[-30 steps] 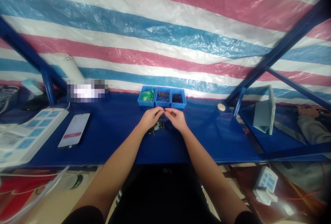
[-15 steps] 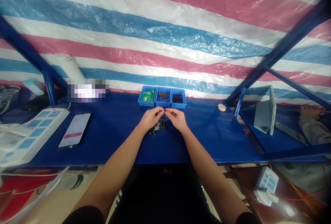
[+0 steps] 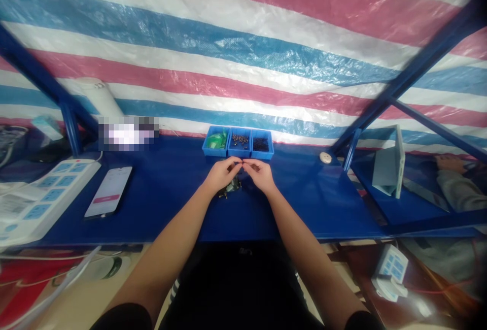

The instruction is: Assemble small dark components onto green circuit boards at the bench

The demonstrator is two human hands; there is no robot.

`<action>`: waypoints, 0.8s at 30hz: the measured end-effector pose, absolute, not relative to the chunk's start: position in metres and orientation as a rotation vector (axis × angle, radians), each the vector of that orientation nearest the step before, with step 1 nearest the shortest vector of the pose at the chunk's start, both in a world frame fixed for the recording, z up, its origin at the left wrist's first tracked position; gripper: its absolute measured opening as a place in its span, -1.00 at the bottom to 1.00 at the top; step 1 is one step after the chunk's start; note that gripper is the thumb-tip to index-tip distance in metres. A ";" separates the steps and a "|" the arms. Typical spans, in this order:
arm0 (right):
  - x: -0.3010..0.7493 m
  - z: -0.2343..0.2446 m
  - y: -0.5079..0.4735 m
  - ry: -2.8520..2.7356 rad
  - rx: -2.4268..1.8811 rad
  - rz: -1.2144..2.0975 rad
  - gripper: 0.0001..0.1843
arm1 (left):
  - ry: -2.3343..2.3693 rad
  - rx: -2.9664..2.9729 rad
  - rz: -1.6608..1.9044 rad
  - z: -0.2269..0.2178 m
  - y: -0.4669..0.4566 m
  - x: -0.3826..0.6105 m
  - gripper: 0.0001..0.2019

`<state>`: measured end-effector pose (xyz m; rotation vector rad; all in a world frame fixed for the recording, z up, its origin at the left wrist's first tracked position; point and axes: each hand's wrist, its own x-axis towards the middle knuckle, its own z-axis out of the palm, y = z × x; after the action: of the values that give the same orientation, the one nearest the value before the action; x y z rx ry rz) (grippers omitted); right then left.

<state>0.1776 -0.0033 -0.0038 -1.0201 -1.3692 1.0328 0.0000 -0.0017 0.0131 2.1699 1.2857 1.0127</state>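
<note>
My left hand (image 3: pixel 222 173) and my right hand (image 3: pixel 259 173) meet fingertip to fingertip above the blue table (image 3: pixel 171 203), both pinched on something too small to make out. Under them lies a small pile of metal parts (image 3: pixel 229 188). Just beyond stand three small blue bins: one with green pieces (image 3: pixel 216 142), one with small dark and metal parts (image 3: pixel 239 141), one with black parts (image 3: pixel 261 144).
A phone (image 3: pixel 108 191) lies at left beside a white power strip (image 3: pixel 36 199). A round white object (image 3: pixel 324 157) sits right of the bins. Another person's sleeve and hand (image 3: pixel 452 172) show at the far right, behind a grey stand (image 3: pixel 388 167). A striped tarp backs the table.
Both hands stay pinched together in the same spot, with only slight finger movement. Nothing else has moved.
</note>
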 end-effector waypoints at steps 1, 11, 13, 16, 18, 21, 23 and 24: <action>0.178 -0.004 -0.003 -1.368 -1.018 1.038 -0.63 | 1.280 2.170 1.018 0.013 -0.002 0.000 -0.69; 0.175 -0.003 -0.004 -1.349 -1.016 1.068 -0.61 | 1.292 2.207 0.974 0.017 -0.003 0.000 -0.68; 0.175 -0.003 -0.005 -1.350 -1.008 1.055 -0.62 | 1.290 2.211 0.967 0.018 -0.003 0.000 -0.67; 0.174 -0.002 -0.005 -1.361 -1.021 1.045 -0.63 | 1.296 2.217 0.960 0.018 -0.003 0.000 -0.65; 0.175 -0.003 -0.004 -1.361 -1.029 1.052 -0.62 | 1.302 2.222 0.956 0.018 -0.003 0.000 -0.65; 0.176 -0.005 -0.002 -1.337 -1.028 1.058 -0.62 | 1.309 2.228 0.964 0.019 -0.004 0.000 -0.65; 0.176 -0.005 -0.001 -1.321 -1.031 1.059 -0.62 | 1.319 2.231 0.984 0.019 -0.004 0.000 -0.66; 0.177 -0.005 -0.001 -1.318 -1.035 1.061 -0.62 | 1.330 2.232 0.998 0.019 -0.003 0.000 -0.66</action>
<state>0.1766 -0.0011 -0.0051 -1.0345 -1.3184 1.0612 -0.0004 -0.0034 0.0190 2.2325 1.3303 0.9980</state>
